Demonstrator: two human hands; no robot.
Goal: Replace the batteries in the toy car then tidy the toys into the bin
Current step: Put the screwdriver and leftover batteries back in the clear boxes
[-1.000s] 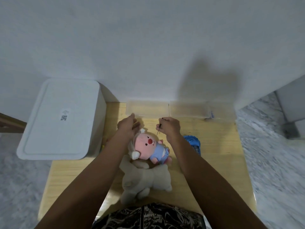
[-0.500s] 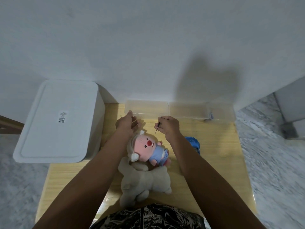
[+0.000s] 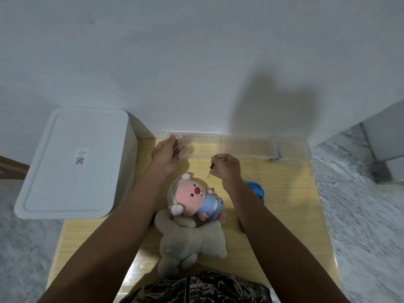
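Observation:
The blue toy car [image 3: 257, 190] lies on the wooden table [image 3: 288, 206], partly hidden behind my right forearm. My right hand [image 3: 228, 169] pinches a thin dark screwdriver [image 3: 210, 172], tip pointing down, just left of the car. My left hand [image 3: 168, 152] is stretched out with fingers extended, its fingertips at the left end of a clear plastic box [image 3: 244, 147] by the wall. A pink plush in blue clothes [image 3: 194, 196] lies between my arms, and a beige plush [image 3: 190, 241] lies below it. A white bin [image 3: 72, 162] with its lid on stands left of the table.
The clear box runs along the table's back edge against the white wall. Marbled floor surrounds the table on both sides. A grey cabinet corner [image 3: 384, 145] stands at the far right. My patterned clothing [image 3: 196, 289] is at the table's near edge.
My left hand has moved away from the pink plush's head and forward to the clear box. The right hand with the screwdriver has stayed almost in place.

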